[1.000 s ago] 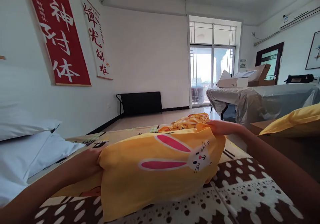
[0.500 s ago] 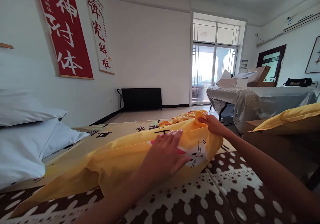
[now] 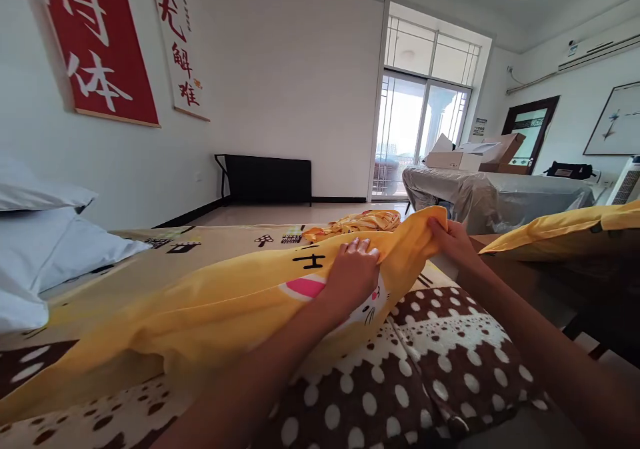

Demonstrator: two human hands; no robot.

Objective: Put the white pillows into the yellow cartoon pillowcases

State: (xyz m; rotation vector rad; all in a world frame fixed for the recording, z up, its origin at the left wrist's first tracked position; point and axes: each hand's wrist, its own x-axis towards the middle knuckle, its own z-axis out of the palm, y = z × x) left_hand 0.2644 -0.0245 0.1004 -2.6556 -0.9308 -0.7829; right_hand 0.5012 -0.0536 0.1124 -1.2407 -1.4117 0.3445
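A yellow pillowcase (image 3: pixel 215 289) printed with a white cat face lies stretched across the bed in front of me; it looks partly filled towards the middle. My right hand (image 3: pixel 454 241) pinches its far right corner and holds that corner raised and pulled out. My left hand (image 3: pixel 353 272) is closed on the upper side of the pillowcase near the cat's face, its fingers curled into the cloth. The left hand covers part of the printed face. Under the pillowcase is a brown and cream dotted blanket (image 3: pixel 370 395).
White pillows (image 3: pixel 85 249) are stacked at the left. Bunched orange-yellow cloth (image 3: pixel 365 221) lies behind the pillowcase. Another yellow pillowcase (image 3: pixel 565 229) rests at the right. Beyond stands a plastic-covered table (image 3: pixel 530 192) with cardboard boxes (image 3: pixel 450 160).
My right hand has pulled the pillowcase corner outward to the right, drawing the cloth taut. The left hand has closed on the fabric and moved slightly up. The view has tilted down and turned right.
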